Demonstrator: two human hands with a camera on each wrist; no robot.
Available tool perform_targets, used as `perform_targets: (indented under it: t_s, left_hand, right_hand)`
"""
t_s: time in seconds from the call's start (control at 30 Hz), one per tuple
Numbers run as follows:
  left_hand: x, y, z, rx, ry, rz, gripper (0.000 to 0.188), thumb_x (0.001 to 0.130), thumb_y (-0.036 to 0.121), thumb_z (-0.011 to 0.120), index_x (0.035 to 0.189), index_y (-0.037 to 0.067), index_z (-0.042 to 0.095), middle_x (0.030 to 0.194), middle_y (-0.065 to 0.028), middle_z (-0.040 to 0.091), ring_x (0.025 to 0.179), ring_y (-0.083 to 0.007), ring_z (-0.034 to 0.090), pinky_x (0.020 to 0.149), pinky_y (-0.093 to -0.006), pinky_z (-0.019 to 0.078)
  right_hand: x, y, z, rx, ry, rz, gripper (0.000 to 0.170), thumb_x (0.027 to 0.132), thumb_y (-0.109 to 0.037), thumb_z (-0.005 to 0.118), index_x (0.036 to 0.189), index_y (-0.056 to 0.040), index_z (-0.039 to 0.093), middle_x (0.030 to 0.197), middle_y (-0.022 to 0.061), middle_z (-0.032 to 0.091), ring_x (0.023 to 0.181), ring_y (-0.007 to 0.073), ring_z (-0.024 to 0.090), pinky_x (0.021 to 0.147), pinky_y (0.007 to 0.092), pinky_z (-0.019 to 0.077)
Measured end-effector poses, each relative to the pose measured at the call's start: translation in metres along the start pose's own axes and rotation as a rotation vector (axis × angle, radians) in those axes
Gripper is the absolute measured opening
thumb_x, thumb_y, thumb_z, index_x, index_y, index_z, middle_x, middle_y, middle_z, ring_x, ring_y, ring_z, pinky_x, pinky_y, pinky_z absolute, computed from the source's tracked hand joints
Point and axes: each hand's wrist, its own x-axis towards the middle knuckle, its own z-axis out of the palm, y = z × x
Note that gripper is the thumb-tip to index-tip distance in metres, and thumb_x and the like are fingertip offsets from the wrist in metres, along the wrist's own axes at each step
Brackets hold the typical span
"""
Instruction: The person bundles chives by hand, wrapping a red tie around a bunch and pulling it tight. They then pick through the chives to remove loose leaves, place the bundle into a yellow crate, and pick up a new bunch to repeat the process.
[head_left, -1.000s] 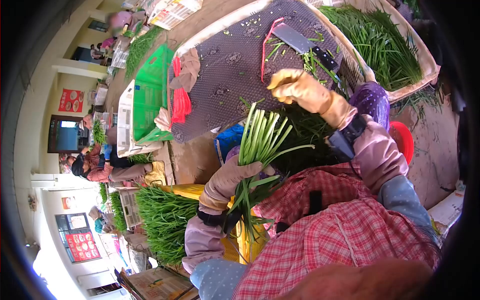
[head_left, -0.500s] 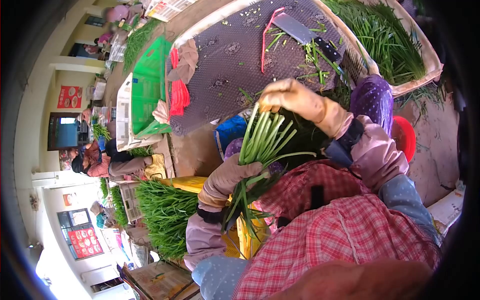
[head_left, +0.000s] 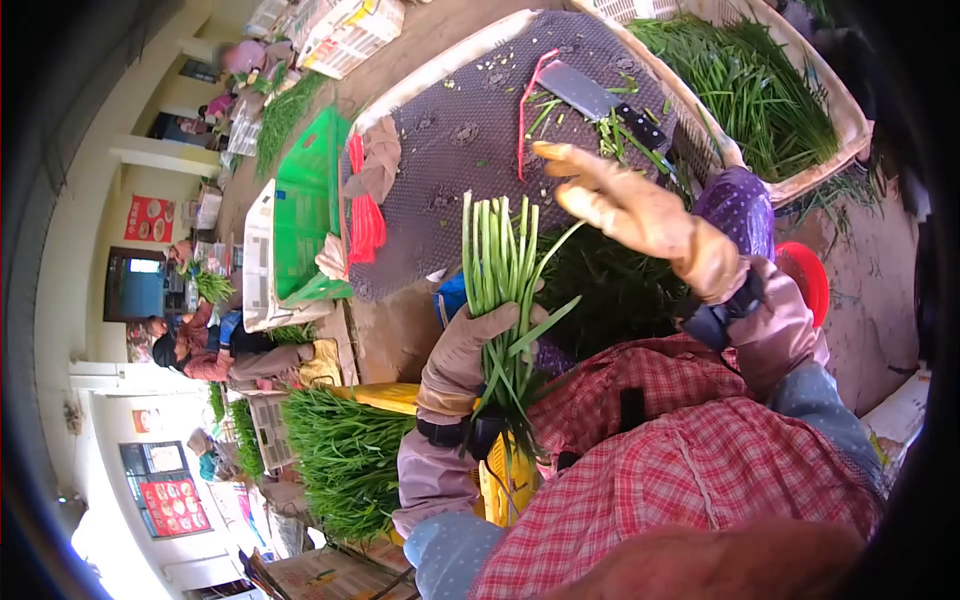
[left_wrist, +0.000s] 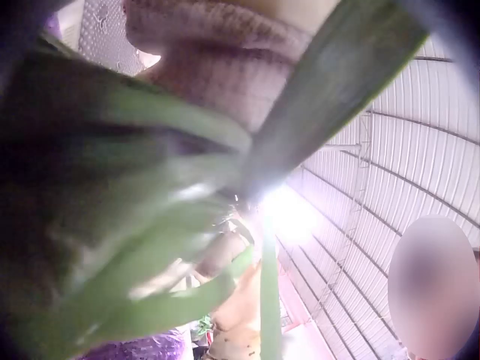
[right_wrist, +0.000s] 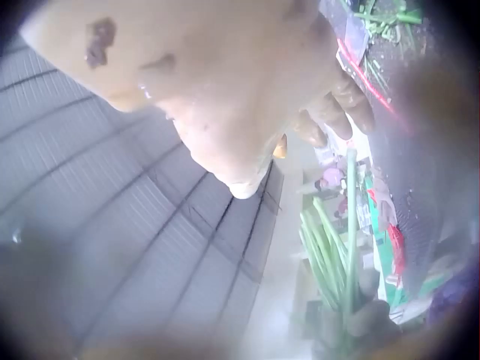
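Observation:
A bunch of garlic chives point(head_left: 497, 255) stands with its pale stalk ends up, and my gloved left hand point(head_left: 455, 355) grips it around the middle. Its leaves hang below over the wrist; in the left wrist view, blurred leaves point(left_wrist: 150, 262) cover much of the picture. My right hand point(head_left: 635, 215), in a tan rubber glove, is just to the right of the stalk ends with its fingers extended and nothing in them. The right wrist view shows the glove point(right_wrist: 225, 97) above the stalks point(right_wrist: 326, 255).
A dark textured mat point(head_left: 430, 185) bears a cleaver point(head_left: 580, 90), a thin red strip point(head_left: 522, 120), cut scraps, red ties point(head_left: 366, 230) and a brown cloth point(head_left: 377, 160). A basket point(head_left: 740, 158) of greens is at upper right, a green crate point(head_left: 305, 200) at left. More chives point(head_left: 340, 450) stand lower left.
My right hand came down onto the stalk ends, then drew off to the right as its fingers straightened. The bunch in my left hand has turned more upright.

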Motion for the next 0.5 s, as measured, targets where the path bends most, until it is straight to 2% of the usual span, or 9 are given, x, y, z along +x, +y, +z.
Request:
perform_targets:
  t_s: [0.07, 0.1, 0.17, 0.2, 0.3, 0.37, 0.43, 0.47, 0.5]
  left_hand:
    - [0.006, -0.003, 0.007, -0.080, -0.053, -0.031, 0.052, 0.083, 0.022, 0.071, 0.128, 0.004, 0.052, 0.099, -0.0104, 0.066, 0.076, -0.0217, 0.067, 0.065, -0.0328, 0.0565]
    - [0.008, -0.005, 0.013, -0.078, -0.057, -0.038, 0.052, 0.083, 0.022, 0.071, 0.128, 0.004, 0.052, 0.099, -0.0104, 0.066, 0.076, -0.0217, 0.067, 0.065, -0.0328, 0.0565]
    - [0.009, -0.005, 0.026, -0.095, -0.024, -0.045, 0.052, 0.084, 0.023, 0.071, 0.129, 0.005, 0.051, 0.104, -0.0131, 0.065, 0.082, -0.0258, 0.066, 0.071, -0.0380, 0.0566]
    - [0.010, -0.007, 0.024, -0.112, -0.074, -0.049, 0.052, 0.084, 0.023, 0.069, 0.130, 0.005, 0.051, 0.101, -0.0136, 0.064, 0.087, -0.0281, 0.066, 0.075, -0.0415, 0.0558]
    - [0.011, -0.015, 0.023, -0.170, -0.128, -0.073, 0.052, 0.085, 0.023, 0.068, 0.130, 0.004, 0.050, 0.095, -0.0120, 0.062, 0.084, -0.0277, 0.066, 0.075, -0.0412, 0.0559]
    - [0.012, -0.019, 0.023, -0.128, -0.096, -0.061, 0.053, 0.086, 0.023, 0.067, 0.131, 0.003, 0.049, 0.089, -0.0094, 0.060, 0.081, -0.0269, 0.065, 0.073, -0.0404, 0.0557]
    - [0.012, -0.021, 0.022, -0.184, -0.094, -0.057, 0.055, 0.086, 0.024, 0.067, 0.132, 0.002, 0.047, 0.088, -0.0079, 0.060, 0.078, -0.0257, 0.065, 0.071, -0.0386, 0.0554]
    - [0.012, -0.023, 0.023, -0.176, -0.087, -0.049, 0.055, 0.086, 0.025, 0.067, 0.132, 0.003, 0.047, 0.088, -0.0056, 0.060, 0.071, -0.0197, 0.062, 0.066, -0.0340, 0.0534]
    - [0.012, -0.025, 0.023, -0.181, -0.088, -0.056, 0.055, 0.086, 0.025, 0.067, 0.132, 0.003, 0.047, 0.088, -0.0056, 0.060, 0.071, -0.0197, 0.062, 0.066, -0.0340, 0.0534]
  right_hand:
    - [0.015, 0.011, 0.023, 0.042, 0.030, 0.011, 0.055, 0.099, -0.036, 0.046, 0.141, -0.0019, 0.035, 0.129, 0.0240, 0.052, 0.121, 0.0314, 0.051, 0.101, 0.0387, 0.0398]
    - [0.019, 0.014, 0.032, 0.010, 0.093, -0.028, 0.053, 0.099, -0.033, 0.046, 0.138, 0.0010, 0.037, 0.129, 0.0246, 0.052, 0.122, 0.0310, 0.051, 0.101, 0.0378, 0.0398]
    - [0.022, 0.015, 0.044, 0.083, 0.070, -0.073, 0.048, 0.101, -0.028, 0.046, 0.142, -0.0069, 0.037, 0.131, 0.0151, 0.051, 0.124, 0.0232, 0.048, 0.103, 0.0350, 0.0377]
    - [0.020, 0.011, 0.047, 0.052, 0.064, -0.097, 0.047, 0.100, -0.026, 0.047, 0.141, -0.0066, 0.038, 0.127, 0.0139, 0.053, 0.120, 0.0213, 0.050, 0.101, 0.0337, 0.0389]
    - [0.020, 0.018, 0.048, 0.094, 0.014, -0.006, 0.048, 0.100, -0.025, 0.049, 0.142, -0.0062, 0.037, 0.123, 0.0109, 0.055, 0.115, 0.0187, 0.051, 0.098, 0.0314, 0.0408]
    - [0.019, 0.039, 0.047, 0.438, 0.032, 0.020, 0.051, 0.099, -0.025, 0.052, 0.143, -0.0063, 0.035, 0.110, 0.0061, 0.056, 0.105, 0.0151, 0.052, 0.093, 0.0283, 0.0431]
    - [0.008, 0.015, 0.028, 0.502, 0.032, 0.252, 0.057, 0.095, -0.027, 0.060, 0.141, -0.0024, 0.036, 0.102, 0.0094, 0.062, 0.093, 0.0165, 0.058, 0.079, 0.0312, 0.0479]
    - [0.011, 0.021, 0.026, 0.372, -0.054, 0.349, 0.062, 0.092, -0.027, 0.064, 0.142, -0.0044, 0.035, 0.100, 0.0088, 0.063, 0.088, 0.0145, 0.059, 0.073, 0.0291, 0.0478]
    - [0.008, 0.026, 0.026, 0.237, -0.129, 0.323, 0.056, 0.091, -0.025, 0.066, 0.138, -0.0046, 0.042, 0.096, 0.0047, 0.065, 0.084, 0.0120, 0.059, 0.070, 0.0281, 0.0480]
